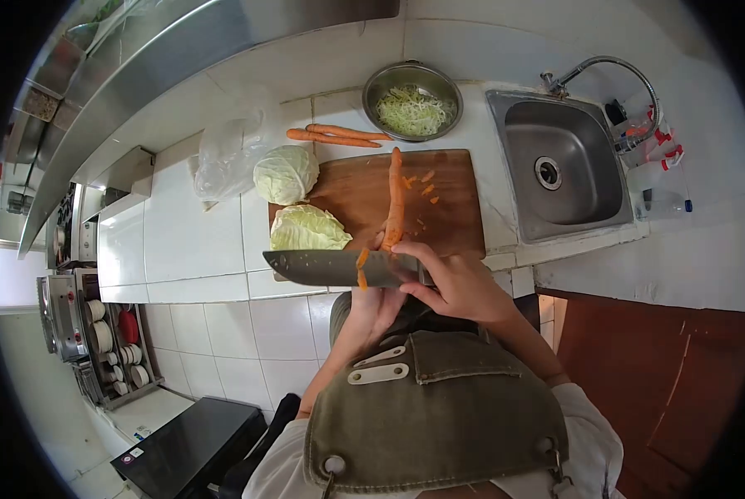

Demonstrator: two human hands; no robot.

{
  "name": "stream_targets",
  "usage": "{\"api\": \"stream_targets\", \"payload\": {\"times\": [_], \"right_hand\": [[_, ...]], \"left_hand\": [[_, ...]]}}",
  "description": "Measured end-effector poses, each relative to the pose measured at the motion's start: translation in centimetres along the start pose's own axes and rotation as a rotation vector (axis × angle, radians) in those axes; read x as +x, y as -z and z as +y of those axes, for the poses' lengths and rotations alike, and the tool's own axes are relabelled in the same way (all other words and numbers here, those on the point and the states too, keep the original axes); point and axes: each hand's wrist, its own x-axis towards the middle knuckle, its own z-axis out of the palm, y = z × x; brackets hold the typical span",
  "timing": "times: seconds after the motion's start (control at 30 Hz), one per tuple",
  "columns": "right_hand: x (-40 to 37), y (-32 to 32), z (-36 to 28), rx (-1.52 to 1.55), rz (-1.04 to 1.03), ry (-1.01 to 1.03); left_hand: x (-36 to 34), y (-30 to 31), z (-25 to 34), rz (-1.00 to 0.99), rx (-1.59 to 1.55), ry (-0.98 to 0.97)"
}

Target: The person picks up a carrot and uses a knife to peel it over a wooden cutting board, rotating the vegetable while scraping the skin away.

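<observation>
My olive-green canvas apron [489, 420] lies nearest below me, and past it both forearms reach forward to the tabletop [193, 229] of white tiles. My right grip [454, 284] is closed around the handle end of a broad, dark-bladed kitchen knife [318, 268], its index finger reaching up to the near end of a long, peeled-looking orange carrot [396, 195]. The blade lies crosswise, pointing to my left, with orange carrot scraps [361, 259] clinging to it. My left grip [379, 308] is partly hidden by that blade; its fingertips show beside the carrot's near end, closed on it, though how tightly I cannot tell. The carrot points away from me over a brown wooden cutting board [454, 224], with small orange shavings [428, 190] scattered just to its right. A cut piece of pale green cabbage [308, 229] sits on the board's left side, and beyond it a rounder pale green cabbage [286, 175] stands at the board's left edge. To my right is a stainless-steel sink [526, 162]. Past the board lie two slender whole orange carrots [332, 140], with a crumpled clear plastic bag [227, 154] to their left. Farther off, a round metal bowl [371, 106] contains pale green shreds [411, 110].
</observation>
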Motion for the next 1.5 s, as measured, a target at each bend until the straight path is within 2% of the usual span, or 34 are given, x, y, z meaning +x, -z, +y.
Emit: {"api": "stream_targets", "payload": {"times": [0.07, 0.13, 0.23, 0.33, 0.47, 0.53, 0.77, 0.87, 1.03, 1.07, 1.13, 1.23, 1.5], "right_hand": [[0.2, -0.1, 0.1, 0.010, -0.014, -0.035], [0.4, 0.0, 0.2, -0.043, 0.011, -0.029], [0.6, 0.0, -0.2, -0.045, 0.003, -0.051], [0.8, -0.3, 0.3, -0.049, 0.018, -0.114], [0.5, 0.0, 0.0, -0.042, -0.005, -0.122], [0.1, -0.1, 0.0, 0.021, -0.015, -0.099], [0.4, 0.4, -0.4, -0.025, -0.012, -0.122], [0.5, -0.4, 0.0, -0.045, 0.031, -0.069], [0.5, -1.5, 0.6, -0.090, 0.119, 0.009], [0.5, -1.5, 0.6, -0.090, 0.120, 0.007], [0.7, -1.4, 0.7, -0.126, 0.071, -0.043], [0.6, -1.3, 1.2, -0.134, 0.030, -0.108], [0.2, -0.5, 0.3, -0.093, 0.034, -0.070]], "left_hand": [[0.4, 0.0, -0.1, -0.034, -0.057, -0.011], [0.5, -0.8, -0.2, 0.201, 0.050, -0.009], [0.3, -1.7, 0.1, 0.249, 0.106, -0.023], [0.6, -1.1, -0.3, 0.219, -0.010, -0.036], [0.4, -1.8, 0.0, 0.206, 0.045, -0.049], [0.7, -1.6, 0.0, 0.199, 0.189, -0.059], [0.6, -1.6, 0.2, 0.166, 0.084, -0.055], [0.4, -1.8, 0.4, 0.172, 0.036, -0.065], [0.3, -0.3, 0.3, 0.054, -0.046, -0.036], [0.3, -0.4, 0.2, 0.054, -0.046, -0.034], [0.2, -0.6, -0.2, 0.211, -0.055, -0.057], [0.0, 0.0, -0.4, 0.157, 0.005, -0.003], [-0.2, -1.9, 0.6, 0.194, 0.009, -0.021]]}}
